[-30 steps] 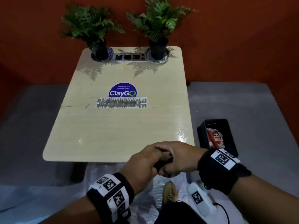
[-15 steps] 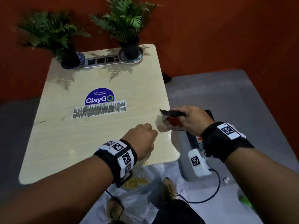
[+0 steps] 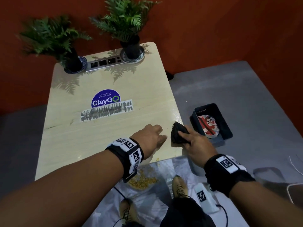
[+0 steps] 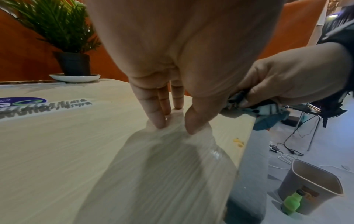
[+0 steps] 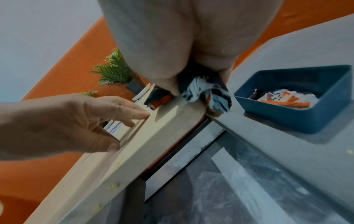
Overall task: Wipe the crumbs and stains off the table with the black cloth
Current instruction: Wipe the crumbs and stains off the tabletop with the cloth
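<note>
My right hand [image 3: 188,141] grips the bunched black cloth [image 3: 177,133] and holds it down on the pale wooden table [image 3: 98,138], at its right edge near the front corner. The cloth [image 5: 206,94] bulges out below the palm and over the edge. Just left of it, my left hand [image 4: 175,125] pinches the top of a clear plastic bag [image 4: 172,166] against the tabletop. The bag hangs over the front edge with yellow crumbs [image 3: 142,180] in it. A few crumbs [image 4: 238,142] lie by the front right corner.
Two potted ferns [image 3: 129,30] and a socket strip [image 3: 105,63] stand at the far end. A ClayGo sticker [image 3: 105,99] and a scribbled strip [image 3: 106,110] mark the middle. A blue tray [image 3: 218,142] holding a crumpled wrapper sits on the grey bench. A bin [image 4: 310,189] stands on the floor.
Both hands were clasped together at the table's front edge. They parted: the right hand carried the cloth to the right edge and set it down, and the left hand moved onto the tabletop.
</note>
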`<state>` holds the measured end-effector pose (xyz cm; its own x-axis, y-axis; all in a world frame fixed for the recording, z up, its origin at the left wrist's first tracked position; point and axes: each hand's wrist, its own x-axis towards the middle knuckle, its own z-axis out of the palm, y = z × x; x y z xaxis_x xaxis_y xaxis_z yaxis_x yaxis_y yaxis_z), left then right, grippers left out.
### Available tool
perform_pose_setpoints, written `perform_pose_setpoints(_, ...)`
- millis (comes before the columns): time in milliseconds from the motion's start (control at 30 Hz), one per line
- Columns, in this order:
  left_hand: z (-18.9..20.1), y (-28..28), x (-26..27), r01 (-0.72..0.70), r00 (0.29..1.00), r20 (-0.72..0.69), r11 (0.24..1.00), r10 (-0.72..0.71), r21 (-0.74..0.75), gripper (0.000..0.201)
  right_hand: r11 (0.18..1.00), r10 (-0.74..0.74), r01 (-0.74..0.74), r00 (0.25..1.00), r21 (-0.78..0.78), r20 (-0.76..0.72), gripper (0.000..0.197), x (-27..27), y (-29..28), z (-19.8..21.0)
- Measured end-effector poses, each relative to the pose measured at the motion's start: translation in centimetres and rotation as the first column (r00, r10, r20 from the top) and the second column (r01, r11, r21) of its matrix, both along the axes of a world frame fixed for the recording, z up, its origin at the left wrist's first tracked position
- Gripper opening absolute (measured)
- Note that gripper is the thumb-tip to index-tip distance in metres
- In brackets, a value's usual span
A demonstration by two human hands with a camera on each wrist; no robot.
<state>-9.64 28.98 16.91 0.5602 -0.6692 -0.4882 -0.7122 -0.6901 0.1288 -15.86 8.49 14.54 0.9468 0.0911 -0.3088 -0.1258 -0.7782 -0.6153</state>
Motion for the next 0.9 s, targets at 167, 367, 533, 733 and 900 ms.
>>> perform_pose_setpoints(167,0.6,1.5,-0.6,-0.018,0.999,-0.037,0.999,0.017,-0.047,0.044,0.972,-0.230,0.231,0.973,-0.031,0.024,0.054,-4.0,2.0,-1.1)
perform_pose_setpoints(367,1.1,4.2,-1.4,0.028,0.999,-0.028,0.998,-0.030,-0.049,0.090,0.890,-0.456,0.455,0.888,-0.028,-0.052,0.053,-6.7,6.2,-0.9)
perform_pose_setpoints(533,-0.3,6.9,-2.0,0.028,1.000,0.008,0.997,-0.027,-0.078,0.034,0.832,-0.544,0.542,0.839,0.115,-0.021,0.047,-7.8,9.4,-0.9)
perform_pose_setpoints(733,-0.1,8.8,-2.3,0.054,0.998,-0.034,0.996,-0.056,-0.071,0.041,0.579,-0.783,0.768,0.617,0.273,-0.076,0.040,-7.4,12.5,-1.0)
perform_pose_setpoints(900,-0.2,10.3,-2.7,0.062,0.998,-0.026,0.997,-0.063,-0.054,0.043,0.472,-0.868,0.832,0.496,0.292,-0.008,0.031,-7.1,14.1,-1.0)
